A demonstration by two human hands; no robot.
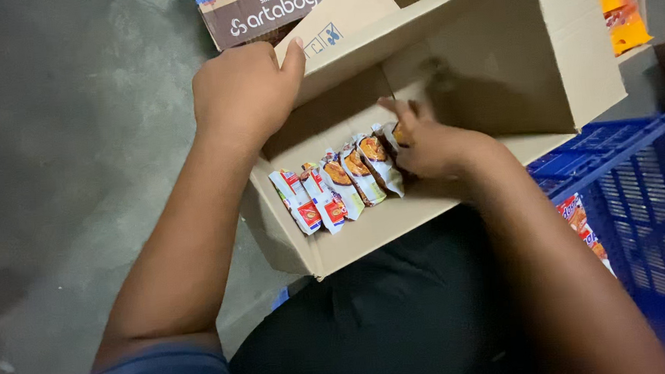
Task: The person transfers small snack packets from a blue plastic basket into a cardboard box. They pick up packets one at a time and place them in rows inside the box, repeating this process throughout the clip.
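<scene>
Cardboard box [365,231], open, on lap. Left hand [242,89]: grip clamped on upright flap. Right hand [429,145]: fingers closed on end noodle packet [391,150], inside box. Packet row [336,190] left of that grip. Advice: keep packets upright, tightly abutted. Blue crate [636,186] right.

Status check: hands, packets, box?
Left hand grips cardboard box flap. Right hand inside, on row of snack packets standing on edge. Nothing blocking.
</scene>
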